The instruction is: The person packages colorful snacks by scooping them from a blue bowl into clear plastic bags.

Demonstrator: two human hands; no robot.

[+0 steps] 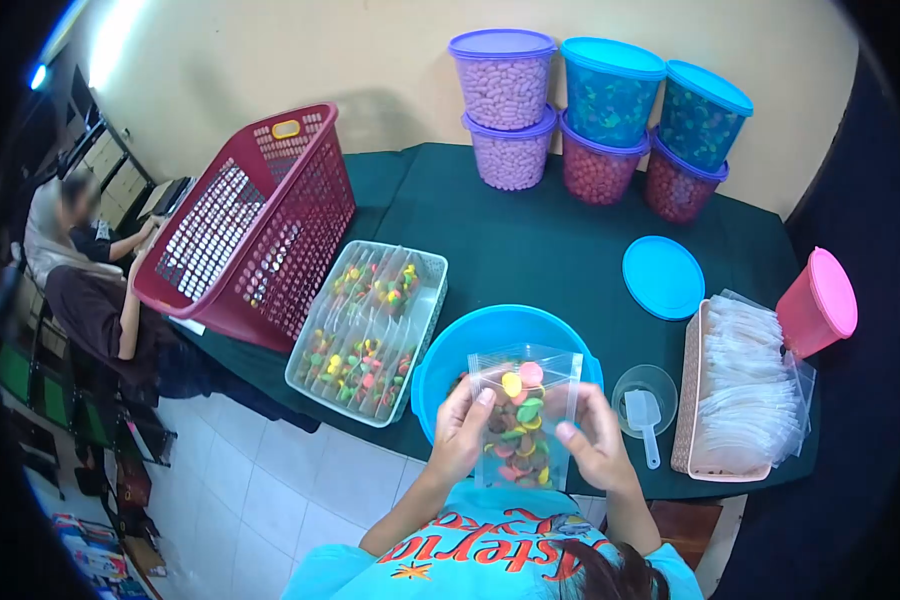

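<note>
My left hand [460, 436] and my right hand [594, 448] grip the two sides of a clear plastic zip bag [576, 372]. Round candies in brown, green, yellow and pink [517, 436] fill much of it. The bag is upright, over the near side of a blue basin [432, 362], whose contents are mostly hidden behind it. To the right of my right hand, a white scoop [643, 412] rests in a small clear bowl [667, 384], its handle over the rim. Left of the basin, a clear tray [428, 265] holds several filled bags in rows.
A maroon basket [300, 230] stands at left. A pink box [682, 435] of empty bags, a pink tub [813, 300] and a blue lid [663, 278] are at right. Several stacked candy tubs [610, 95] line the back of the green-covered table [530, 260]. People [95, 270] are at far left.
</note>
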